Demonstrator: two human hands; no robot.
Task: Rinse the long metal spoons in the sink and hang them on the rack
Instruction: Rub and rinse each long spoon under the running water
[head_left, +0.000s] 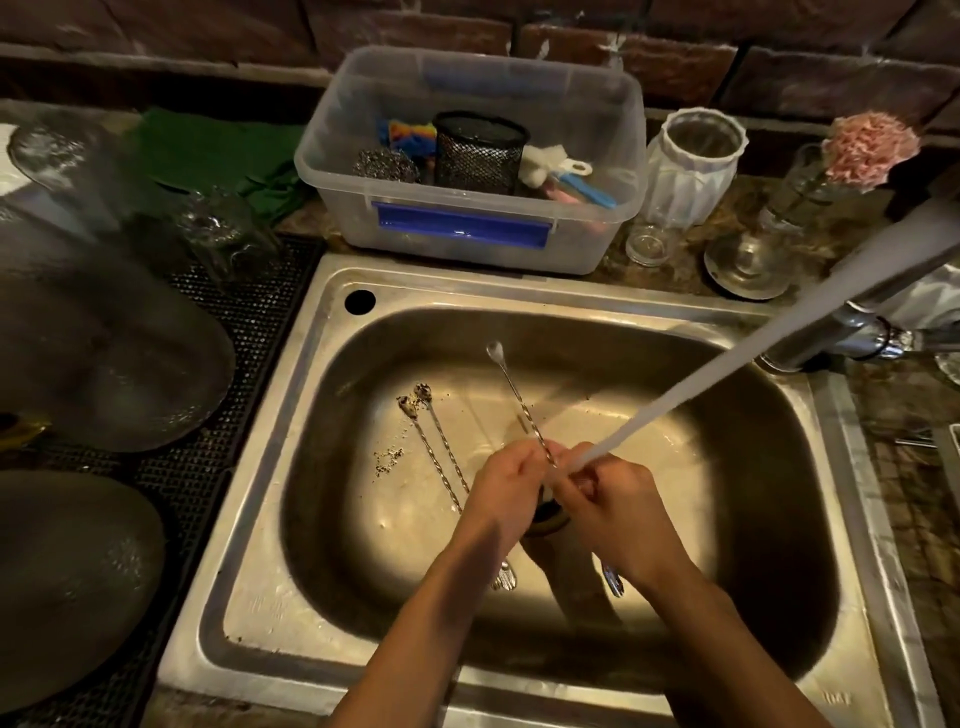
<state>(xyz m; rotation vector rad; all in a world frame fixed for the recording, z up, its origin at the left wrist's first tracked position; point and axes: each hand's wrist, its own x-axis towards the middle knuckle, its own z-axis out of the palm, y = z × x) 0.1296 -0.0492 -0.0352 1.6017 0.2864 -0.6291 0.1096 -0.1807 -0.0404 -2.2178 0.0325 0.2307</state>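
1. Both hands meet over the middle of the stainless steel sink (322, 525), under the white stream of water (727, 374) that runs from the chrome tap (852, 332) at the right.
2. The left hand (506, 491) and the right hand (613, 506) are both closed around one long twisted-stem metal spoon (519, 400). Its stem passes between them just where the water lands.
3. That spoon's long axis runs from its small bowl, up and to the left of the hands, back toward the person, where its forked end shows below the right wrist.
4. Two more long twisted metal spoons (441, 447) lie side by side on the sink floor, just left of the left hand, bowls pointing away and speckled with dark grit (388, 460). Their near ends pass under the left forearm.
5. The left hand is the nearer one to that pair, so I judge it the likelier to pick them up next.
6. No hanging rack is visible. A clear plastic tub (587, 244) of scrubbers stands on the bench behind the sink.
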